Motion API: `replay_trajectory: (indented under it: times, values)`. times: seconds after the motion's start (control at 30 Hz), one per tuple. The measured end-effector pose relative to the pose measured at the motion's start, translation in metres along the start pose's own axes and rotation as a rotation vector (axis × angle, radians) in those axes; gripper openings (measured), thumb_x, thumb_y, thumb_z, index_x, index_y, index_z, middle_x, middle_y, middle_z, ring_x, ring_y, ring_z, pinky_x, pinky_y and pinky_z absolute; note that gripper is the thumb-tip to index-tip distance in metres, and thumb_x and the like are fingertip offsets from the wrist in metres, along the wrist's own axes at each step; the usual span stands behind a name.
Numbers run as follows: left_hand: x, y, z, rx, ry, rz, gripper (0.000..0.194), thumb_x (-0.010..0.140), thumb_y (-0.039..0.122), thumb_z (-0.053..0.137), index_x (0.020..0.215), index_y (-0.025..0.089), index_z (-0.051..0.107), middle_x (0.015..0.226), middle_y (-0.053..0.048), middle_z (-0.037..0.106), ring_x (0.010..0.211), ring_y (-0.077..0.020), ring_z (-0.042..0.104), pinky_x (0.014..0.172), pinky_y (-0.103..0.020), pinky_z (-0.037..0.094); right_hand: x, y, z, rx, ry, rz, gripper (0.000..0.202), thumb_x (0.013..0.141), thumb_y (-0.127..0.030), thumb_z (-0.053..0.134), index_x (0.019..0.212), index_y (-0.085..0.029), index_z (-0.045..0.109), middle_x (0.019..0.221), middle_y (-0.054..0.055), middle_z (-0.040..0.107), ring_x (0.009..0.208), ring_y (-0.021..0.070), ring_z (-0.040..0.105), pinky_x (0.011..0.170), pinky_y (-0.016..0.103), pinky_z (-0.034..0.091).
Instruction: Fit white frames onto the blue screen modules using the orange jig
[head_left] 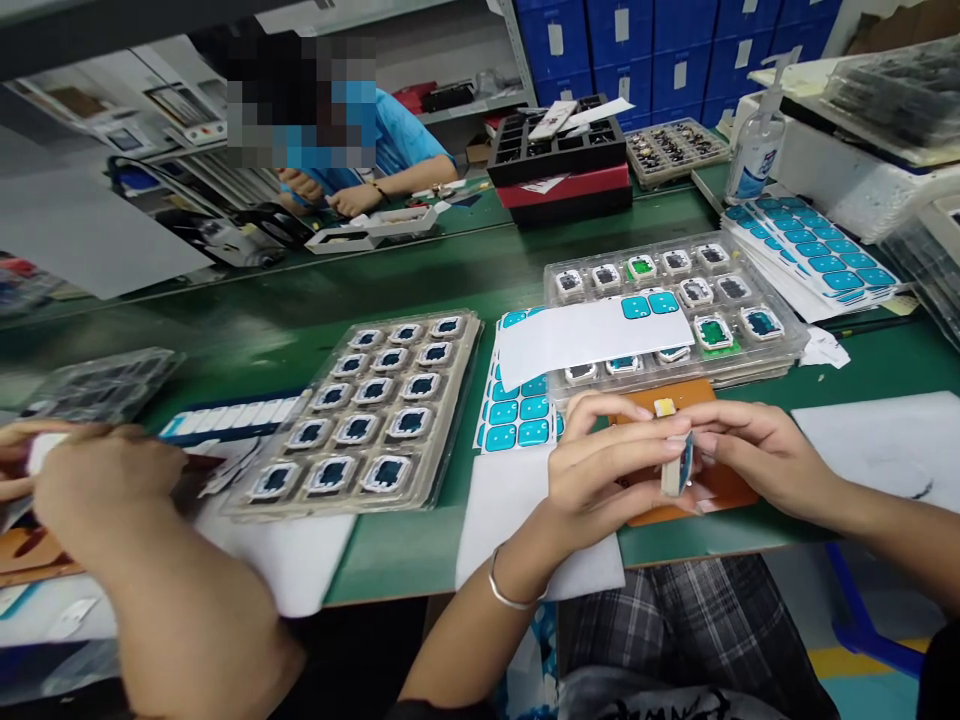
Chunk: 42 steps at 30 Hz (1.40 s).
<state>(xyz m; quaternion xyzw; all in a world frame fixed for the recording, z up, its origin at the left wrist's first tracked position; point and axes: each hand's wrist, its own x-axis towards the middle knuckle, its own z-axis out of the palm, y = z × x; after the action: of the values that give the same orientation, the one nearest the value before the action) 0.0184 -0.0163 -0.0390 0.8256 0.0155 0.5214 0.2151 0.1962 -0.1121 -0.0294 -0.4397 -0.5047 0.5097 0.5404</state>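
Note:
Upright between my fingers is a small square white-framed part (678, 468) with a dark blue face. My left hand (596, 465), a bangle on its wrist, grips it from the left, while the fingertips of my right hand (772, 455) pinch at its blue side. Both hands are over an orange mat (724, 490). Just behind them lie sheets of blue square stickers (502, 437), partly covered by a mostly bare white backing sheet (592, 340) with two stickers left on it. That sheet also overlaps a clear plastic tray (784, 350) of similar square parts.
At the left, a co-worker's arm (180, 570) reaches over the bench near another filled tray (454, 420). A person in blue (405, 130) sits opposite. Further back are black boxes (555, 160), a pump bottle (752, 150) and more sticker sheets (832, 255).

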Motion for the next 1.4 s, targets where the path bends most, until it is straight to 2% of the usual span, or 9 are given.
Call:
replay_trajectory:
  times: [0.13, 0.2, 0.37, 0.53, 0.67, 0.93, 1.03, 1.2, 1.4]
  values:
    - [-0.002, -0.001, 0.000, -0.078, 0.102, 0.042, 0.035, 0.081, 0.030, 0.080, 0.106, 0.023, 0.056, 0.105, -0.001, 0.074, 0.097, -0.0150, 0.061, 0.085, -0.033, 0.049, -0.003, 0.000, 0.003, 0.251, -0.137, 0.008, 0.033, 0.090, -0.024, 0.072, 0.123, -0.028, 0.068, 0.105, 0.004, 0.073, 0.092, 0.0153, 0.070, 0.082, 0.026, 0.058]
    - [-0.004, -0.001, 0.000, -0.080, 0.113, 0.053, 0.033, 0.080, 0.031, 0.080, 0.100, 0.023, 0.056, 0.104, -0.001, 0.073, 0.099, -0.0153, 0.059, 0.087, -0.033, 0.048, -0.004, 0.001, 0.005, 0.321, -0.184, 0.008, 0.036, 0.091, -0.020, 0.071, 0.125, -0.030, 0.066, 0.107, 0.003, 0.073, 0.091, 0.0140, 0.070, 0.083, 0.026, 0.058]
    - [-0.010, -0.001, 0.000, -0.021, 0.092, 0.055, 0.018, 0.089, 0.035, 0.070, 0.093, 0.024, 0.056, 0.108, 0.002, 0.073, 0.103, -0.0156, 0.056, 0.088, -0.036, 0.048, -0.004, 0.002, 0.007, 0.374, -0.146, 0.016, 0.028, 0.091, -0.018, 0.070, 0.118, -0.028, 0.071, 0.106, 0.004, 0.073, 0.084, 0.0131, 0.070, 0.071, 0.022, 0.059]
    - [-0.008, 0.001, -0.001, 0.014, 0.071, 0.052, 0.021, 0.087, 0.036, 0.073, 0.090, 0.023, 0.056, 0.102, 0.003, 0.073, 0.100, -0.0150, 0.057, 0.087, -0.037, 0.047, -0.005, 0.003, 0.005, 0.349, -0.074, 0.023, 0.023, 0.091, -0.020, 0.071, 0.112, -0.027, 0.074, 0.097, 0.002, 0.074, 0.074, 0.0090, 0.068, 0.070, 0.017, 0.058]
    - [-0.005, 0.004, -0.002, 0.011, 0.048, 0.068, 0.023, 0.086, 0.034, 0.073, 0.087, 0.021, 0.054, 0.098, 0.001, 0.073, 0.098, -0.0143, 0.057, 0.085, -0.035, 0.048, -0.007, 0.003, 0.006, 0.381, -0.081, 0.029, 0.021, 0.090, -0.022, 0.072, 0.110, -0.029, 0.075, 0.094, 0.001, 0.074, 0.071, 0.0079, 0.067, 0.069, 0.016, 0.058]
    - [-0.005, 0.006, -0.003, 0.028, 0.036, 0.064, 0.021, 0.088, 0.031, 0.072, 0.087, 0.021, 0.054, 0.098, 0.002, 0.074, 0.095, -0.0136, 0.057, 0.084, -0.035, 0.048, -0.006, 0.002, 0.008, 0.376, -0.048, 0.064, 0.018, 0.088, -0.027, 0.075, 0.105, -0.023, 0.075, 0.093, 0.004, 0.074, 0.067, 0.0099, 0.067, 0.064, 0.018, 0.059]
    - [-0.005, 0.006, -0.003, 0.033, 0.027, 0.048, 0.019, 0.088, 0.032, 0.072, 0.091, 0.023, 0.055, 0.099, 0.003, 0.074, 0.094, -0.0136, 0.057, 0.083, -0.034, 0.049, -0.006, 0.003, 0.008, 0.372, -0.048, 0.066, 0.017, 0.088, -0.027, 0.075, 0.105, -0.022, 0.075, 0.085, 0.003, 0.073, 0.066, 0.0099, 0.066, 0.062, 0.017, 0.057]
    - [-0.006, 0.004, -0.002, 0.011, 0.024, 0.059, 0.026, 0.085, 0.032, 0.076, 0.100, 0.024, 0.056, 0.101, 0.002, 0.074, 0.094, -0.0142, 0.058, 0.083, -0.035, 0.048, -0.006, 0.004, 0.007, 0.359, -0.051, 0.062, 0.014, 0.091, -0.028, 0.072, 0.104, -0.023, 0.074, 0.084, 0.001, 0.072, 0.068, 0.0100, 0.067, 0.064, 0.018, 0.056]
    - [-0.007, 0.001, 0.001, -0.018, 0.096, -0.010, 0.051, 0.073, 0.045, 0.082, 0.113, 0.025, 0.056, 0.102, 0.001, 0.074, 0.091, -0.0156, 0.058, 0.076, -0.034, 0.047, -0.003, 0.002, 0.007, 0.316, -0.092, -0.019, 0.023, 0.090, -0.021, 0.071, 0.113, -0.024, 0.070, 0.100, 0.004, 0.073, 0.091, 0.0143, 0.070, 0.079, 0.023, 0.056]
